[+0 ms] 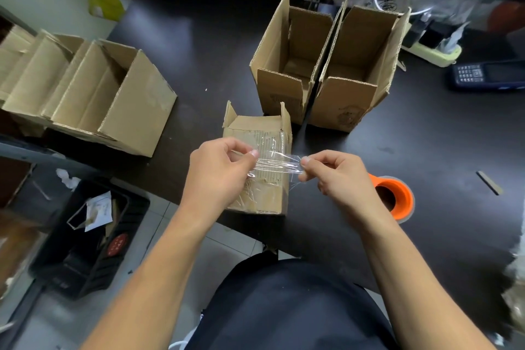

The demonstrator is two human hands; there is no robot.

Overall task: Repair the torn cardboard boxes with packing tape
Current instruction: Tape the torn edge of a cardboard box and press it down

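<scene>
A small torn cardboard box (262,128) lies on its side at the near edge of the dark table (199,65), its upper face stripped to the corrugation and partly covered in clear tape. A short strip of clear packing tape (277,165) is stretched just above that face. My left hand (220,170) pinches the strip's left end and my right hand (336,176) pinches its right end. The tape roll with an orange core (397,196) lies on the table right behind my right hand.
Two open upright boxes (287,65) (360,65) stand side by side behind the small box. Several larger open boxes (93,94) lie at the left. A dark handset (488,75) lies at the far right. A black bin (91,236) sits on the floor at lower left.
</scene>
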